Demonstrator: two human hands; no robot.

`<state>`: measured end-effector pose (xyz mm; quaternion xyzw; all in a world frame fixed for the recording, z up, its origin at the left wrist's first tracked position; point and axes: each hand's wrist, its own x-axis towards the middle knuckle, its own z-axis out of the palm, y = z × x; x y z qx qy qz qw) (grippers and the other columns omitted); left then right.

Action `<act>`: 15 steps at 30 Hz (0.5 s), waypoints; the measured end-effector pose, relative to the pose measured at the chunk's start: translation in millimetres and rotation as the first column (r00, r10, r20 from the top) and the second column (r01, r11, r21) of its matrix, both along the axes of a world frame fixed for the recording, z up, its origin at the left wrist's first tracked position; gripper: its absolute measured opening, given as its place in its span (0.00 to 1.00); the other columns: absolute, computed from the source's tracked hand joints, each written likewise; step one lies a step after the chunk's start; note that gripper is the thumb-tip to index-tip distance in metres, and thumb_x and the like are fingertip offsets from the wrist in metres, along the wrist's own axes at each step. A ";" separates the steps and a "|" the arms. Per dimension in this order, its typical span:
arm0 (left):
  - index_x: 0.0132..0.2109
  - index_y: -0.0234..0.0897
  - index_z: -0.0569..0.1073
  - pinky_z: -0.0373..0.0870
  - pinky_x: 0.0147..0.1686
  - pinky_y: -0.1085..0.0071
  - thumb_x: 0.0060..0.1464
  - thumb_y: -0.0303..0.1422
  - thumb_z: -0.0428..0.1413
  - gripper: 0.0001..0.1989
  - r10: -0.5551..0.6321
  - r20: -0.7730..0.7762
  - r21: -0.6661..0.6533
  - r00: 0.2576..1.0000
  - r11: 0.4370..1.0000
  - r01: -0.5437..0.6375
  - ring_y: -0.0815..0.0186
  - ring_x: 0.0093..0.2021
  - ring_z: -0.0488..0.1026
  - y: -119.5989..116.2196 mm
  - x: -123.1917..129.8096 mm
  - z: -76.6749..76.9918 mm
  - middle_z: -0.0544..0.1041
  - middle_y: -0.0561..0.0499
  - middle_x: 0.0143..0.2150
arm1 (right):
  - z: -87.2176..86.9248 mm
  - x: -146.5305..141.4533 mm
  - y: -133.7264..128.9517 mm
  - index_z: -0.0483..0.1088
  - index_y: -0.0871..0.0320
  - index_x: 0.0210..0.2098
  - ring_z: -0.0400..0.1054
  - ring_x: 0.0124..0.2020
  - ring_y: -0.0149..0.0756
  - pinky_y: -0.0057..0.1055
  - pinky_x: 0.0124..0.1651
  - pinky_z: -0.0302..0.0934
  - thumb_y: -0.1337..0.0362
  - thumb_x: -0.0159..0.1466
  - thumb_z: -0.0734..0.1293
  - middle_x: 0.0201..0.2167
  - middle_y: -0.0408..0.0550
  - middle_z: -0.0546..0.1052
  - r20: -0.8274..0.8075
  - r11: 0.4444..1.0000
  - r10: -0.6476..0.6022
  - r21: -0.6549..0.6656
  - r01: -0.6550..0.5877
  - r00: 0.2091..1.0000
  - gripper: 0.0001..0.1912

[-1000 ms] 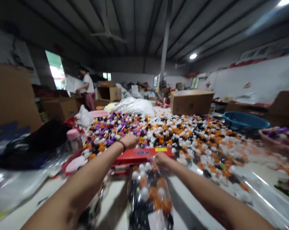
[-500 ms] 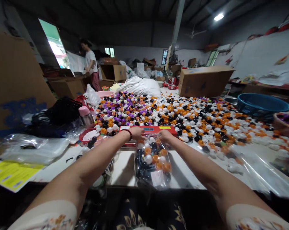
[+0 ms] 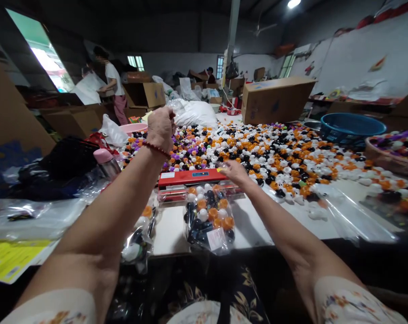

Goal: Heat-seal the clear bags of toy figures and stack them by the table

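My left hand [image 3: 161,129] is raised over the heap of balls, its fingers closed in a fist; what it grips, if anything, I cannot make out. A red bag sealer [image 3: 190,176] lies across the table in front of me. At its right end, by the yellow label, my right hand [image 3: 235,173] has its fingers bent together; whatever is between them is hidden. A clear plastic bag [image 3: 209,216] of orange, black and white balls lies against the sealer's near side, with a white label [image 3: 216,239] on it.
A wide heap of small balls [image 3: 278,153] covers the table behind the sealer. Another filled bag [image 3: 138,238] lies left. A pink-capped bottle [image 3: 106,163], a blue basin [image 3: 352,128] and a large carton [image 3: 276,100] stand around. A person [image 3: 114,85] is at the back left.
My left hand has lifted off the sealer, up and to the left. My right hand has stayed by the sealer's right end. The filled bag remains in front of the sealer.
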<state>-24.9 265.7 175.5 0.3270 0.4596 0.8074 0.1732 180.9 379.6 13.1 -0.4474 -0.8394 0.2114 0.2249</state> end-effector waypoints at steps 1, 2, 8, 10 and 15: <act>0.23 0.34 0.59 0.48 0.21 0.79 0.55 0.25 0.51 0.13 0.021 -0.177 -0.051 0.984 0.998 -0.031 0.76 0.18 0.48 -19.0 9.3 -4.1 0.54 0.58 0.20 | 13.3 9.8 -11.8 0.66 0.61 0.60 0.63 0.58 0.49 0.40 0.59 0.60 0.57 0.61 0.72 0.57 0.58 0.69 -0.101 0.992 0.001 0.124 0.012 0.995 0.31; 0.23 0.34 0.61 0.49 0.21 0.78 0.55 0.28 0.54 0.14 -0.006 -0.358 -0.121 0.934 0.992 -0.040 0.76 0.19 0.50 -39.7 20.4 -11.8 0.55 0.57 0.20 | 26.6 19.3 -27.4 0.60 0.60 0.65 0.56 0.64 0.51 0.44 0.64 0.55 0.53 0.59 0.73 0.63 0.59 0.62 -0.206 0.968 0.052 0.250 0.001 0.977 0.40; 0.28 0.34 0.72 0.59 0.27 0.74 0.60 0.38 0.55 0.14 -0.479 -0.713 -0.467 0.513 0.869 0.163 0.70 0.26 0.63 -147.1 88.4 -68.1 0.69 0.52 0.25 | 72.4 45.0 -146.3 0.65 0.53 0.59 0.54 0.65 0.49 0.44 0.61 0.59 0.51 0.62 0.71 0.62 0.54 0.62 -0.247 0.763 0.609 0.443 -0.471 0.754 0.29; 0.36 0.35 0.76 0.64 0.33 0.73 0.61 0.38 0.54 0.11 -0.497 -0.648 -0.452 0.577 0.861 0.234 0.67 0.32 0.68 -164.4 95.8 -80.1 0.73 0.49 0.31 | 69.1 46.3 -165.5 0.71 0.55 0.47 0.67 0.54 0.45 0.39 0.53 0.66 0.56 0.66 0.67 0.50 0.53 0.72 -0.265 0.730 0.675 0.377 -0.571 0.689 0.13; 0.41 0.37 0.76 0.64 0.35 0.74 0.59 0.46 0.55 0.16 -0.257 -0.265 -0.415 0.929 0.900 0.130 0.68 0.33 0.66 -181.5 81.8 -136.1 0.71 0.51 0.31 | 53.0 69.2 -154.2 0.68 0.56 0.40 0.69 0.32 0.32 0.28 0.35 0.66 0.60 0.68 0.64 0.33 0.45 0.73 -0.598 0.898 0.414 0.146 -0.414 0.687 0.07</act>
